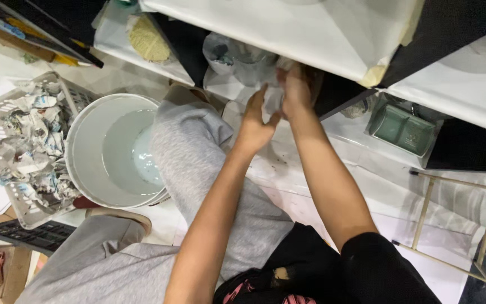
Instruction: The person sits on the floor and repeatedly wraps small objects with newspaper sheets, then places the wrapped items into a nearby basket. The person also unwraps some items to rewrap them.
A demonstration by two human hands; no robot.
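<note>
Both my arms reach forward under the edge of a white-covered shelf (288,34). My left hand (256,121) and my right hand (296,93) are pressed together around a pale, crumpled piece of paper or wrapped object (273,101), mostly hidden by the fingers. Just beyond the hands lies a clear plastic bag (237,62) with dark contents, in the shadow under the shelf. My knee in grey trousers (189,152) rises to the left of my left forearm.
A white bucket (85,157) stands left of my knee, beside a white plastic basket (7,118) full of crumpled newspaper. A green divided dish (403,130) sits on the lower shelf at right. A metal rack frame (451,225) stands at lower right.
</note>
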